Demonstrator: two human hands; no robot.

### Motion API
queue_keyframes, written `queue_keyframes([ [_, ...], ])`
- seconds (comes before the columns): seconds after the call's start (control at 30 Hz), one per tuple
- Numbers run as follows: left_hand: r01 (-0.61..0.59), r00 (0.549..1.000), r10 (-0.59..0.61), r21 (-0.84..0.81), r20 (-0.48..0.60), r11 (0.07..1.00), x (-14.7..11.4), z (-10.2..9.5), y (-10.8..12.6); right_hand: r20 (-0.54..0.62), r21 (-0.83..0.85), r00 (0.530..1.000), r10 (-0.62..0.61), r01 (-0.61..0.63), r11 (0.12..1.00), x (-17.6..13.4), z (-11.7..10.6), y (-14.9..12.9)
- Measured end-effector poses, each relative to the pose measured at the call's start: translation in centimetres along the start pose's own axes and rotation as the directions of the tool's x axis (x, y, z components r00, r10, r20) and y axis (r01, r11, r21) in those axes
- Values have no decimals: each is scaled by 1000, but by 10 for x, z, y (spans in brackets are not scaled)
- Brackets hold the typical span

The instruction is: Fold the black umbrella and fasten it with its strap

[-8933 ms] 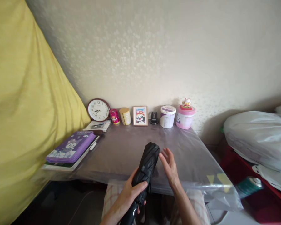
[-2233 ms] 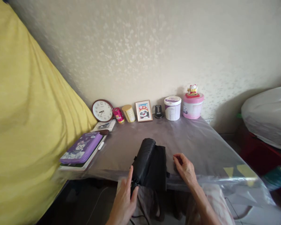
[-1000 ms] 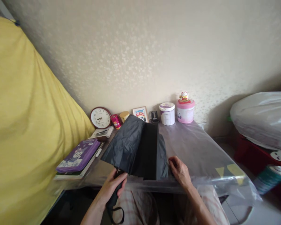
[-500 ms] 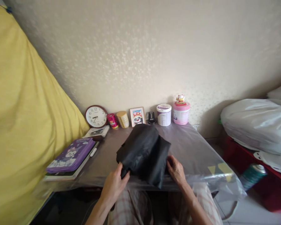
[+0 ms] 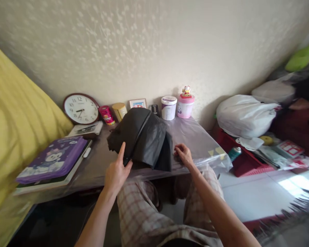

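A black umbrella (image 5: 144, 137) with loose, folded fabric panels lies over the front middle of the table. My left hand (image 5: 117, 171) grips its near left side, index finger stretched up along the fabric and thumb underneath. Whatever part of the umbrella lies inside that grip is mostly covered. Just right of the loose panels, my right hand (image 5: 184, 155) hovers over the table edge with its fingers curled in. A small gap separates it from the fabric, and nothing shows in its fingers.
A purple case (image 5: 54, 156) rests on books at left, near a wall clock (image 5: 81, 109). Along the wall stand a pink can (image 5: 106, 115), a yellow-lidded canister (image 5: 119, 111), a picture frame (image 5: 138, 103) and two tubs (image 5: 169, 109). White bags (image 5: 245, 115) sit at right.
My right hand has come off the umbrella's right edge and its fingers are curled. The fabric panels have spread and turned under my left hand. The view has swung right and down.
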State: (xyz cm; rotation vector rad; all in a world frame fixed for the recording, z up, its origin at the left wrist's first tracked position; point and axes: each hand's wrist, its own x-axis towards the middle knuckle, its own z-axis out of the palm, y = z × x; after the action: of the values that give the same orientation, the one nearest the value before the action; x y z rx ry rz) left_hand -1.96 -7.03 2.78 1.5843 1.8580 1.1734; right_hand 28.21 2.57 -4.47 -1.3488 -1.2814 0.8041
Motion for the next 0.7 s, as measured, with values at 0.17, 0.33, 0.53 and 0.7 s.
queue_keyframes([
  [0.17, 54, 972, 23, -316, 236, 947, 2, -2, 3, -24, -9, 1000, -15, 15, 1000, -1, -1, -3],
  [0.33, 14, 990, 21, -243, 139, 970, 2, -6, -7, -22, -32, 1000, 1, -2, 999, 2, 1, 0],
  [0.53, -85, 994, 91, -115, 52, 990, 1, -10, -7, 30, -65, 998, 51, -49, 997, 6, 0, 0],
  [0.7, 120, 957, 22, -464, 290, 877, -2, 1, -5, 152, -149, 984, 95, -72, 986, 10, -11, -14],
])
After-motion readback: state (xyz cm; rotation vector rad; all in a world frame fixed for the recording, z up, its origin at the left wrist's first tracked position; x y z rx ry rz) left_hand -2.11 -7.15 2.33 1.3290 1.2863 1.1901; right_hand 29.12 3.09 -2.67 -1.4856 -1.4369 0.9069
